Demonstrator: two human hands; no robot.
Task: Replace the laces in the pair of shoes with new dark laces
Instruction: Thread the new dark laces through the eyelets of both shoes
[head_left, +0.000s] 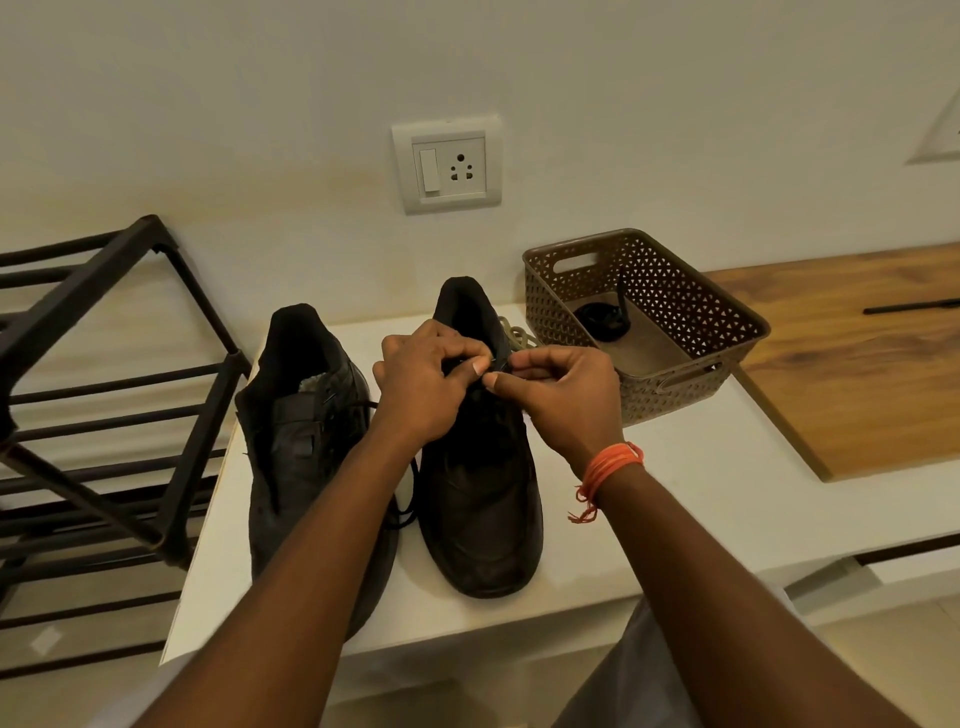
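On the white bench (675, 493), two dark shoes stand side by side in the middle of the frame, toes toward the person. Over the right shoe (480, 499), the left hand (426, 384) and right hand (566, 395) meet, both pinching a dark lace (500, 364) near its upper eyelets. The shoe's long axis runs away from the person, and both hands are equally near.

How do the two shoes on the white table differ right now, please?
Both hands, left hand and right hand, pinch a dark lace over the right shoe; the left shoe lies untouched. The left shoe's lace trails loose beside it. Both are dark leather, toes toward the person.
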